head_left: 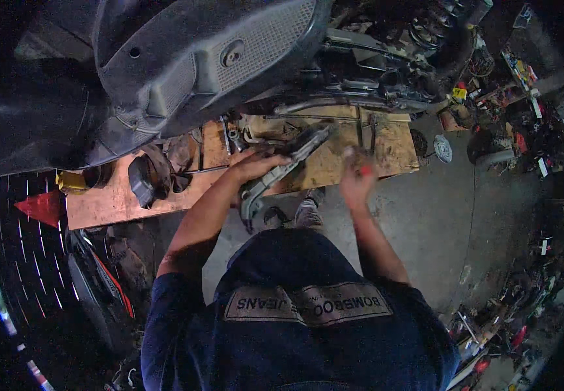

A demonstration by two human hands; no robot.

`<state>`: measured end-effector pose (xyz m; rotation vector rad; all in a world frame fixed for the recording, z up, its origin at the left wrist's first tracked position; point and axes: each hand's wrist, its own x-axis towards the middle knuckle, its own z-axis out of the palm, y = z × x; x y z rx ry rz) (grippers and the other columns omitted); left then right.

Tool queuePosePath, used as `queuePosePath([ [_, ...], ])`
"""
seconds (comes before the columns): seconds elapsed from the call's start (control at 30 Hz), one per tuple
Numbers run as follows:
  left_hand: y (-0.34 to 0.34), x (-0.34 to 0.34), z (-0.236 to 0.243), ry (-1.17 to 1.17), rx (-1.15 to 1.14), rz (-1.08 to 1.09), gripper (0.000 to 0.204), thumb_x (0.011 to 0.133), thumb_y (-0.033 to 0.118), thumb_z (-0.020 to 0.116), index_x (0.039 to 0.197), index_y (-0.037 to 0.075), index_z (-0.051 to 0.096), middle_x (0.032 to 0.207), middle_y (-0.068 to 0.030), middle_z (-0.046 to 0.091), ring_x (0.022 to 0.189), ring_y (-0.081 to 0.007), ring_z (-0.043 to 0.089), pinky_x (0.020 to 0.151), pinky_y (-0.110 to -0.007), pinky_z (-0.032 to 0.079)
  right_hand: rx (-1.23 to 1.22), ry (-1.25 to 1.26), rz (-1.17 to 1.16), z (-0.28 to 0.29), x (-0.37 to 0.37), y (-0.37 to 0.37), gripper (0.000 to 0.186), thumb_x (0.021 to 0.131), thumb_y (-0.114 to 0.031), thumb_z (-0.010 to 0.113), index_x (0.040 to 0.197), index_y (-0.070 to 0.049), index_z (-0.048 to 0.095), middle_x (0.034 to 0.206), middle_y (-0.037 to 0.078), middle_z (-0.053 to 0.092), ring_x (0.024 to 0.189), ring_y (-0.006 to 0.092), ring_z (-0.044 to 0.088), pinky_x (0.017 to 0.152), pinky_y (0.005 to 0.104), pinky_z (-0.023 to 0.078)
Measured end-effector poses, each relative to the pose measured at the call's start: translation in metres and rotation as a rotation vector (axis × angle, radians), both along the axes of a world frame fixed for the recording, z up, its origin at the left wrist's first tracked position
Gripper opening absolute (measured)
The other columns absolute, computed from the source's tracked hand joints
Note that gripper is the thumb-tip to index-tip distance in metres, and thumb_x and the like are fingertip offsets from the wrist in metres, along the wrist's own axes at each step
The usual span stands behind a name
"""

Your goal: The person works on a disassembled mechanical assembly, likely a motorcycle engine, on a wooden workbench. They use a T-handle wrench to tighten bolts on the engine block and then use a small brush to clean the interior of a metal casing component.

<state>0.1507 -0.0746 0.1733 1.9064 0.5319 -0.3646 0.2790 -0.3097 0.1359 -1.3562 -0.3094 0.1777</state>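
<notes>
My left hand (256, 165) is closed round a long grey metal part (305, 144), a casting with a curved lower end, tilted over the front edge of the wooden bench (389, 153). My right hand (357, 188) is to the right of the part, apart from it, with curled fingers smeared by motion. A small red thing (365, 171) shows at its fingers; its kind cannot be made out. Beyond my left hand, metal tools (233, 138) lie on the wood. Past my right hand is a dark thin rod (360, 124).
A scooter's large grey plastic body (256, 58) overhangs the bench. On its left lie a black part (144, 182) and a yellow container (70, 182). A red pointed thing (41, 208) is beyond. A round metal disc (443, 148) lies on the floor, with cluttered parts farther right.
</notes>
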Motion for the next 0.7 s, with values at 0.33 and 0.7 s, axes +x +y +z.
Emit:
queuePosePath([
  [0.33,0.0,0.001,-0.059,-0.1,-0.29,0.119,0.052,0.094,0.037,0.051,0.137,0.008,0.051,0.134,-0.0073,0.054,0.124,-0.0206,0.049,0.105,-0.034,0.035,-0.261,-0.134,0.667,0.069,-0.056,0.007,0.014,0.085,-0.01,0.07,0.095,-0.001,0.068,0.097,0.009,0.067,0.091,0.0206,0.064,0.083,0.0331,0.049],
  [0.7,-0.004,-0.006,-0.052,-0.094,-0.164,0.149,0.045,0.093,0.032,0.054,0.135,0.014,0.055,0.136,-0.0042,0.055,0.127,-0.0194,0.047,0.11,-0.031,0.031,-0.553,-0.283,-0.021,0.034,0.026,0.008,0.014,0.088,-0.014,0.068,0.091,-0.001,0.067,0.082,0.003,0.067,0.075,0.0156,0.06,0.073,0.0313,0.048],
])
